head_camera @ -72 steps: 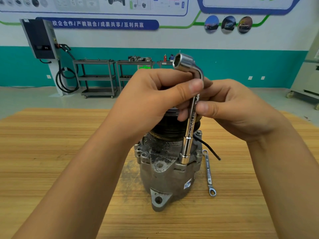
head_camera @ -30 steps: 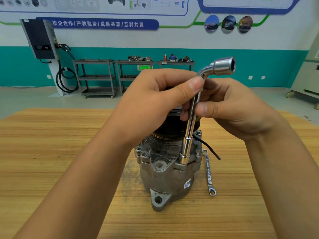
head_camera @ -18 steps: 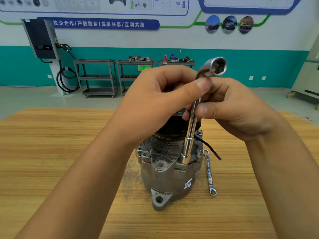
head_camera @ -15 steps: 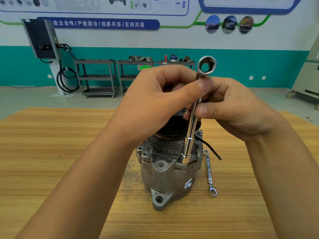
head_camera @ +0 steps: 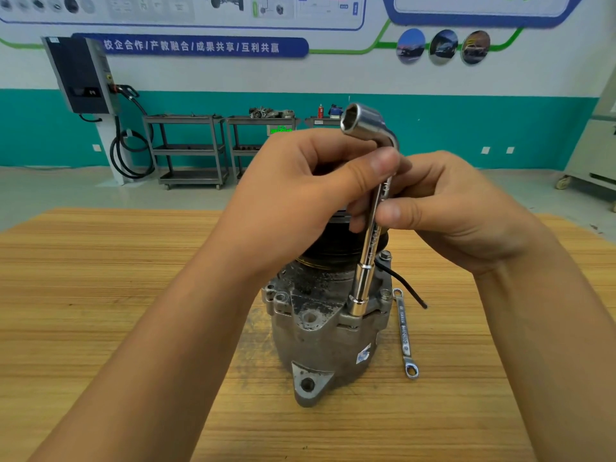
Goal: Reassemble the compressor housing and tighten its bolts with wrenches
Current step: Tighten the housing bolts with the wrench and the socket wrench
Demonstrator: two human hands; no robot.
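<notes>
Two hands pinch the L-shaped socket wrench (head_camera: 370,241) at mid-frame: the left hand (head_camera: 300,195) near its bend, the right hand (head_camera: 466,215) just below. Its lower socket sits on the flange of the compressor housing (head_camera: 320,328), upright at centre. The step appears to be bolt-tightening; next comes another twist, shaft kept plumb. A ring spanner (head_camera: 405,331) lies right of it on the wooden counter (head_camera: 100,295). Metal carts (head_camera: 186,148) and a wall charger (head_camera: 80,75) stand upper left.

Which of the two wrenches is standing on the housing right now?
The L-shaped socket wrench, standing upright on the compressor housing, pinched by left hand and right hand. The ring spanner lies untouched on the table.
</notes>
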